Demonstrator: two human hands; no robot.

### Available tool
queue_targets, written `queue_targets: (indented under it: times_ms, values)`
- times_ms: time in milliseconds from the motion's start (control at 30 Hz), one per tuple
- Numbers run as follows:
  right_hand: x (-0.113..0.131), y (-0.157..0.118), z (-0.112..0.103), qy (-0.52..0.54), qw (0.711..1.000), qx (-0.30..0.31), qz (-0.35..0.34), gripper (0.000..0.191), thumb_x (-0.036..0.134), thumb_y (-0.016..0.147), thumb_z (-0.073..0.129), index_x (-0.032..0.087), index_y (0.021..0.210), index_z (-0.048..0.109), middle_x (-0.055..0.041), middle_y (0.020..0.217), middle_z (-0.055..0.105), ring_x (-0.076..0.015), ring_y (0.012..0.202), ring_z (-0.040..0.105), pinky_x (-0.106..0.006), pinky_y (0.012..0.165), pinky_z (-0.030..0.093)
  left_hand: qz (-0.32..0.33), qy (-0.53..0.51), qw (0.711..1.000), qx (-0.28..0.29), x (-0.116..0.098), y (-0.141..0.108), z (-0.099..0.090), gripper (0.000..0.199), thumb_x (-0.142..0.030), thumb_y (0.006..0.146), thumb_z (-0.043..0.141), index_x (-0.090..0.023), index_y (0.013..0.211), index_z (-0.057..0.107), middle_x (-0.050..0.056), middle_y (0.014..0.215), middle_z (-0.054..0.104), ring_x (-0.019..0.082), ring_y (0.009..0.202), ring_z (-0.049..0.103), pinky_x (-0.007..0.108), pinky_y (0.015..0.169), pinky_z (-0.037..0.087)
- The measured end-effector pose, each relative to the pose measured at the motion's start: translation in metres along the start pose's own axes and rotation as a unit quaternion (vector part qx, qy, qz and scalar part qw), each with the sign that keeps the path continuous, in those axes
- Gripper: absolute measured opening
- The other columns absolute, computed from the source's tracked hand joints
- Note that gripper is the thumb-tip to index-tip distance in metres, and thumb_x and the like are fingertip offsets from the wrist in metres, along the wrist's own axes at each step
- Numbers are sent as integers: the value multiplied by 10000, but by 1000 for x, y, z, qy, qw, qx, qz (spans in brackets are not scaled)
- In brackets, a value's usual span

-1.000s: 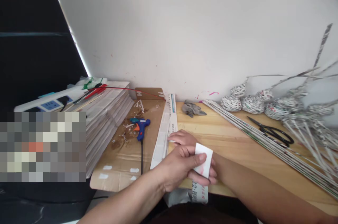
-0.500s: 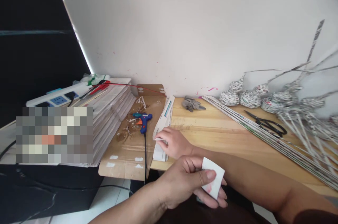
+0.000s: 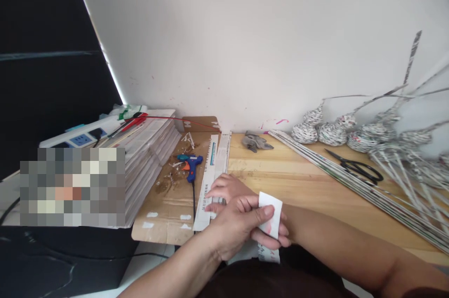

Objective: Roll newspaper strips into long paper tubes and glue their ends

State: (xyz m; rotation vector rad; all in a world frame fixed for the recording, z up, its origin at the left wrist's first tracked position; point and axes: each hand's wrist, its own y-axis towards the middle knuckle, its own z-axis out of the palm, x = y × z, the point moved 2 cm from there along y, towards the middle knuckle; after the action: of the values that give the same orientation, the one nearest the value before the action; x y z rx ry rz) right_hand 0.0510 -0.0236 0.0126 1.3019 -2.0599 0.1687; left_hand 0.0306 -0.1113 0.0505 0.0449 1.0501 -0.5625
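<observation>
My left hand (image 3: 242, 218) reaches in from the lower left, closed on a white paper strip (image 3: 275, 207) pinned under the thumb. A printed end of paper hangs below its fingers. Just beyond, my right hand (image 3: 233, 188) comes from the right, partly hidden by my left hand. Its fingers are apart, resting at the long newspaper strips (image 3: 223, 157). One printed strip (image 3: 203, 199) lies to the left of the others, over the cardboard (image 3: 164, 218); whether the fingers grip it is hard to tell.
A blue glue gun (image 3: 192, 167) with a black cord lies on the cardboard. Stacked paper (image 3: 154, 148) and a power strip (image 3: 82, 136) are at left. A grey cloth (image 3: 257, 142), long paper rods (image 3: 329, 167), black scissors (image 3: 358, 167) and woven paper shapes (image 3: 331, 133) are toward the right.
A printed strip now lies further left, apart from the pile. My right hand's fingers have spread from their pinch. My left hand has moved up and left with its paper.
</observation>
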Motion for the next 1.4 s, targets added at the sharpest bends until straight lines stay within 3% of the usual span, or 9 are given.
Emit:
queue_targets:
  times_ms: [100,300,567,800,900,1000,1133,1200,1400]
  values:
    - [-6,17,-8,-80,995,10,-64,260,390,854,590,220,1024,689,-75,1102,611,-229,1058,472,-395,912,377,10,-11,1000,-11,3,3,-1,313,-362,817,639,-79,946,678,130,790,702,197,701,707,204,565,540]
    - [-28,53,-10,-218,972,36,-77,376,485,857,546,225,1118,622,-122,1202,541,-314,1172,388,-491,901,345,7,-13,1000,-28,4,2,-5,310,-366,822,633,-82,936,684,110,776,686,179,676,701,188,539,536]
    - [-41,60,-19,-253,966,-25,-41,381,487,879,508,173,1071,608,-153,1168,562,-346,1234,349,-514,921,318,6,-35,998,-49,1,3,-15,289,-345,815,646,-83,931,682,108,792,677,178,699,697,214,568,554]
    - [-37,56,-13,-222,970,-3,-101,385,539,864,507,189,975,622,-114,1086,592,-314,1202,394,-475,912,345,4,-27,999,-18,-5,16,-9,292,-348,821,639,-78,922,683,131,808,695,199,719,707,207,562,552]
    - [-42,54,-21,-199,977,-15,-78,349,512,862,533,179,910,627,-101,1038,611,-297,1212,392,-459,940,329,14,-23,999,-26,-10,22,-11,284,-329,820,643,-76,942,686,135,815,702,203,719,710,212,571,557]
    - [-54,49,-38,-194,979,-44,-41,354,502,873,526,198,1031,615,-88,1133,603,-257,1193,419,-414,948,335,16,-32,998,-56,-18,30,-21,278,-312,827,638,-83,979,682,129,810,708,203,715,712,229,596,567]
    - [-94,35,-73,-249,956,-118,105,419,349,900,495,173,1280,498,-144,1288,522,-276,1152,450,-415,927,343,26,-35,996,-75,-29,44,-38,279,-303,853,607,-89,1022,668,132,843,712,203,760,710,243,638,576]
    - [-118,26,-89,-264,938,-144,174,412,266,897,472,82,1265,500,-221,1236,534,-306,1100,485,-427,900,349,34,-34,996,-79,-34,53,-47,258,-280,862,597,-88,1023,659,133,872,711,199,786,707,247,663,578]
    - [-164,15,-101,-272,913,-145,267,295,207,925,351,138,1061,604,-139,944,666,-231,852,611,-303,711,391,39,-42,991,-121,-44,89,-67,179,-202,879,561,-81,982,642,146,868,717,201,765,714,256,671,585]
